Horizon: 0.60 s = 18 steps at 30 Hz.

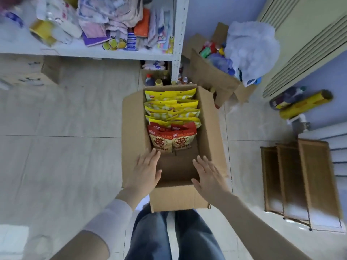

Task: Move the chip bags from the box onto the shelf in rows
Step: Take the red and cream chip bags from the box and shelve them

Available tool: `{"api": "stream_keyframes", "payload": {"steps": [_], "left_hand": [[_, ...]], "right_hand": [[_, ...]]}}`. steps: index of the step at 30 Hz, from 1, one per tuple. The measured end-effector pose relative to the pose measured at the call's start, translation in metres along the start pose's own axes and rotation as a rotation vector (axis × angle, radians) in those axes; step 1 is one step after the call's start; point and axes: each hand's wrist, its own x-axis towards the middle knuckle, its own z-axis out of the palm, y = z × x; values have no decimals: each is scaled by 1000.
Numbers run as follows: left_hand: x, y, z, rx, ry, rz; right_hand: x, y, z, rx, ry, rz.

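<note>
An open cardboard box [210,128] stands on the floor in front of my legs. Several yellow chip bags [171,107] stand in rows in its far half. Two red-topped chip bags [171,138] stand side by side in front of them. The near half of the box shows bare cardboard. My left hand [146,169] reaches over the box's left wall with straight fingers, its fingertips close to the left red-topped bag. My right hand [207,174] hovers flat over the box's near right corner and holds nothing. A white metal shelf [177,44] stands at the upper left.
The white shelf holds cloths, packets and a yellow tape roll [42,31]. A second cardboard box [212,76] full of plastic bags stands beyond the first. Bottles [155,80] stand under the shelf. A low wooden rack [300,177] lies at the right. Yellow rolls [300,106] lie by the wall.
</note>
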Motion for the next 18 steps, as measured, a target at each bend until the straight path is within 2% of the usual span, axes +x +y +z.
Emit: {"api": "stream_keyframes", "payload": {"steps": [5,9,11,14,18], "left_hand": [[14,7,34,-49,-58,-147],[34,4,47,-74,-49,-165],[57,-7,55,-68,6,-145],[111,-36,82,-58,188,-85],[178,-75,128,37,354,91]], "right_hand": [[32,23,14,-32,-52,-61],[60,37,15,-76,-56,-112],[87,42,16,-86,-12,-142],[152,53,37,-82,139,-185],[229,71,88,-90,354,-292]]}}
